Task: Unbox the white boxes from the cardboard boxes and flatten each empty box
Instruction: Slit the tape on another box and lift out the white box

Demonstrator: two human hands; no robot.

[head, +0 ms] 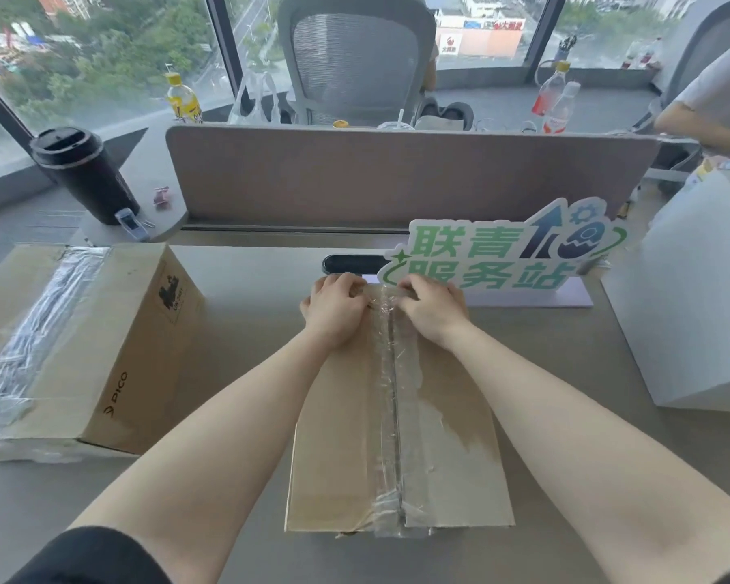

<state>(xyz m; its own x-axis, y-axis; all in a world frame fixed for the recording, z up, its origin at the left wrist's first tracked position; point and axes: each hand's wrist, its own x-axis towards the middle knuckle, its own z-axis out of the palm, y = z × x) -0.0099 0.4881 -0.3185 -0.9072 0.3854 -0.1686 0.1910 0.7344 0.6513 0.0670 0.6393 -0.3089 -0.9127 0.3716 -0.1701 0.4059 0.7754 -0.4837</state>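
A taped cardboard box (338, 448) lies on the desk in front of me, its top flaps closed under a strip of clear tape (393, 373) running along the middle seam. My left hand (334, 307) and my right hand (433, 307) sit side by side at the box's far edge, fingers curled over the far end of the tape and the flap edges. A second, larger cardboard box (114, 351), marked PICO and taped along its top, stands at the left. A white box (692, 297) stands at the right edge of the desk.
A green-lettered sign on a base (506, 255) stands just behind my hands. The desk divider (397, 174) runs across the back. A black tumbler (83, 174) stands at the far left. Bottles, a grey office chair and another person's arm lie beyond the divider.
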